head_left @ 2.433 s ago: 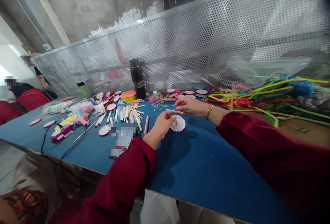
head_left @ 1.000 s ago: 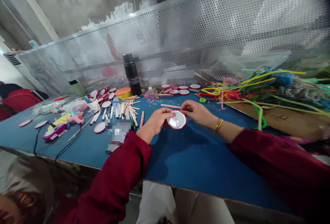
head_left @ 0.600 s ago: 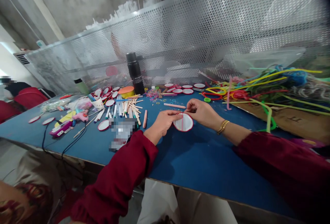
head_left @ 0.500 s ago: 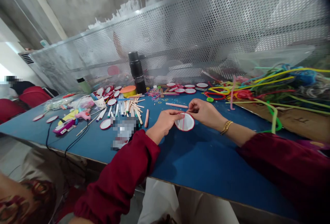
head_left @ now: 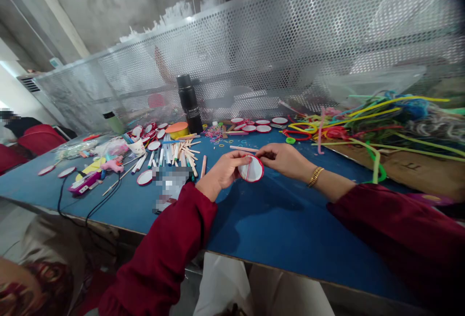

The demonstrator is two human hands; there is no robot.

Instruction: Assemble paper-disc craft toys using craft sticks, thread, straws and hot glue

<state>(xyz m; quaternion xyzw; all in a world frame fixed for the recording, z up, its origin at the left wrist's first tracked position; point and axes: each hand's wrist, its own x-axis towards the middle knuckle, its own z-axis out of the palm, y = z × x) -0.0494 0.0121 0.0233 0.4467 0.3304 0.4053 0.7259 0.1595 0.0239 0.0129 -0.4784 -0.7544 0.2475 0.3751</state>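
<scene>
My left hand (head_left: 225, 169) pinches a round white disc (head_left: 255, 170) with a red rim, thumb on its face and the other fingers partly behind it. A thin reddish strand (head_left: 249, 166) crosses the disc's face near that thumb. At the disc's upper right edge, my right hand (head_left: 278, 158) has its thumb and fingertips pressed together; what lies between them is too small to make out. The disc is held tilted above the blue table. Just behind the hands lies a pale pink stick (head_left: 242, 149).
Markers and wooden sticks (head_left: 187, 153) lie to the left, near a purple glue gun (head_left: 85, 183) with a black cord. A black bottle (head_left: 189, 105) stands by the perforated metal screen (head_left: 254, 54). Coloured pipe cleaners and yarn (head_left: 381, 112) are piled on the right.
The disc has turned and tilted in my left hand, so the strand now runs slantwise. Both hands appear slightly further left in view, as does the whole scene.
</scene>
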